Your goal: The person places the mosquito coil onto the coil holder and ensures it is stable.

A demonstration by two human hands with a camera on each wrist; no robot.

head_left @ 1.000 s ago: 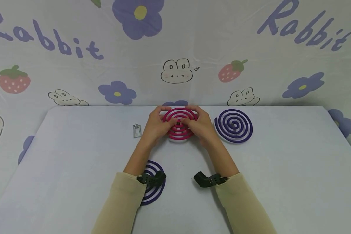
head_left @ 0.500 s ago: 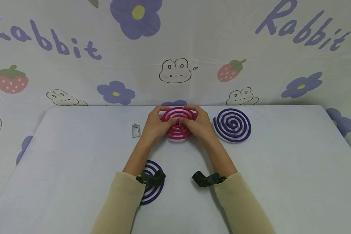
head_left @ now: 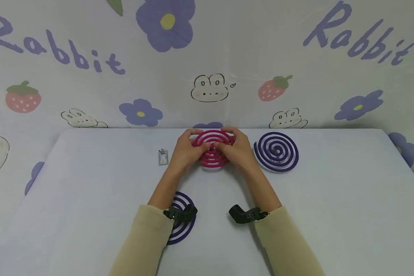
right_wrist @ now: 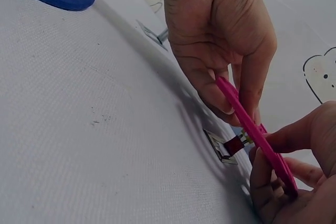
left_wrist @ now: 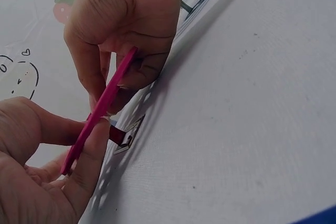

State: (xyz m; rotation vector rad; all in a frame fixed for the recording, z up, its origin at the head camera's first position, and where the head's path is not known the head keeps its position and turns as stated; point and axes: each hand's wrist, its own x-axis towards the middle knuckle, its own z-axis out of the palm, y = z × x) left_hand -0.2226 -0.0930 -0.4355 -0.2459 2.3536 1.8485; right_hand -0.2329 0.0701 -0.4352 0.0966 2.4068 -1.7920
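Both hands hold a pink spiral mosquito coil (head_left: 212,166) near the back edge of the table. My left hand (head_left: 188,151) grips its left side and my right hand (head_left: 239,151) its right side, thumbs on top near the centre. Seen edge-on in the left wrist view, the pink coil (left_wrist: 105,98) is raised over a small metal stand (left_wrist: 128,137) with a dark reddish upright part. In the right wrist view this stand (right_wrist: 220,148) reaches up toward the coil's middle; fingers partly hide whether they touch.
To the right, a dark blue coil (head_left: 277,150) sits on a stand. Left of the left hand lies another small metal stand (head_left: 163,157). A second blue coil (head_left: 194,220) lies nearer the front, partly under the left wrist. A printed cloth hangs behind the table (head_left: 89,191).
The whole head view has shifted slightly. Both hands keep their hold on the pink coil, with no clear movement over the table.
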